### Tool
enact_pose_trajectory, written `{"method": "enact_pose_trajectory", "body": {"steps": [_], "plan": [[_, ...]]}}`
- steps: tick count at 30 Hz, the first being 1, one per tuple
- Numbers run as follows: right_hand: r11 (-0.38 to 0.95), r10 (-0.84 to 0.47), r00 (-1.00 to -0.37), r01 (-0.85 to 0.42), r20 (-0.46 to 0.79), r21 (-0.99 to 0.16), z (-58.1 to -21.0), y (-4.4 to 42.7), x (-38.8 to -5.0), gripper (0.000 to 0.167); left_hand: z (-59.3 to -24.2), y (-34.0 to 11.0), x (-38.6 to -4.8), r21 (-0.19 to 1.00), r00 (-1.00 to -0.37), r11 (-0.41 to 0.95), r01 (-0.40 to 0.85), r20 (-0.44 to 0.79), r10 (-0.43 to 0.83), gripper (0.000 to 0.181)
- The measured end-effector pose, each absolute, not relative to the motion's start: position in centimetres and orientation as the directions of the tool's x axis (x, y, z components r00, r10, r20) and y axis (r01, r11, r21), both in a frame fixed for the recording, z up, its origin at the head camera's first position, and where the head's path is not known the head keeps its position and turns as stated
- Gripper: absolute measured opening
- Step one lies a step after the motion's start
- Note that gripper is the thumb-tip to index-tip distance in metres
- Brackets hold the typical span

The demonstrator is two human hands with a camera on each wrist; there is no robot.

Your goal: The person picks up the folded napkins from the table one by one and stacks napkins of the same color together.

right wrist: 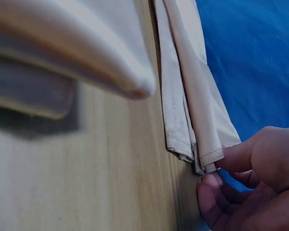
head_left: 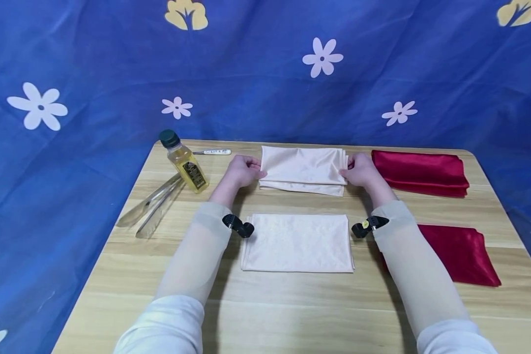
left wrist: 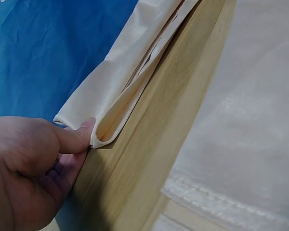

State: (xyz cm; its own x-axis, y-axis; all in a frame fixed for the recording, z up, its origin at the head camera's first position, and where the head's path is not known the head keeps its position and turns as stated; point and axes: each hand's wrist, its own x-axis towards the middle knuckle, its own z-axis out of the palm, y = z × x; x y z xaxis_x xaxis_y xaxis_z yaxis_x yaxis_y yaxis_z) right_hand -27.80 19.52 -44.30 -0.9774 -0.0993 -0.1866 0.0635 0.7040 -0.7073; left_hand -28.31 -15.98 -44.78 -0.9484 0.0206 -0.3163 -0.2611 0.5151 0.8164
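Both hands are closed in a pinch, the left hand (head_left: 242,171) on the left edge and the right hand (head_left: 361,170) on the right edge of a folded pale cloth (head_left: 303,165) held between them over the table (head_left: 292,314). A second pale cloth (head_left: 298,243) lies just nearer the person than the hands. A red cloth (head_left: 420,172) lies just right of the right hand, a bottle (head_left: 189,164) left of the left.

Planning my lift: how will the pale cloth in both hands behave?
The pale cloth will probably sag: its folds gape beside the left hand. Its sheen suggests it may be slippery. Its layers could shift, since their edges sit unevenly by the right hand.
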Motion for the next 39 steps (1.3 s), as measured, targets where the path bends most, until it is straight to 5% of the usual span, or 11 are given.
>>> {"method": "enact_pose_trajectory", "body": {"steps": [5,17,22,31,39], "plan": [[0.625,-0.088,-0.974,0.109,-0.208,-0.773,-44.0,19.7,-27.4,0.023,-45.1,-15.8,-28.3,0.829,-0.953,0.500,-0.252,-0.303,0.023,0.035],[0.347,-0.042,-0.928,0.334,-0.371,-0.876,-43.6,20.0,-27.0,0.063,-45.1,-15.7,-28.0,0.834,-0.957,0.497,-0.240,-0.289,0.023,0.033],[0.346,-0.034,-0.909,0.380,-0.416,-0.858,-43.4,20.3,-26.8,0.064,-45.2,-15.6,-27.9,0.840,-0.959,0.491,-0.233,-0.282,0.027,0.033],[0.122,-0.093,-0.894,0.427,-0.439,-0.896,-44.5,20.8,-27.0,0.066,-45.4,-15.9,-27.6,0.860,-0.962,0.466,-0.209,-0.266,0.059,0.035],[0.111,-0.114,-0.901,0.407,-0.418,-0.907,-44.7,20.8,-26.9,0.059,-45.2,-15.7,-27.3,0.858,-0.963,0.461,-0.225,-0.268,0.030,0.039]]}}
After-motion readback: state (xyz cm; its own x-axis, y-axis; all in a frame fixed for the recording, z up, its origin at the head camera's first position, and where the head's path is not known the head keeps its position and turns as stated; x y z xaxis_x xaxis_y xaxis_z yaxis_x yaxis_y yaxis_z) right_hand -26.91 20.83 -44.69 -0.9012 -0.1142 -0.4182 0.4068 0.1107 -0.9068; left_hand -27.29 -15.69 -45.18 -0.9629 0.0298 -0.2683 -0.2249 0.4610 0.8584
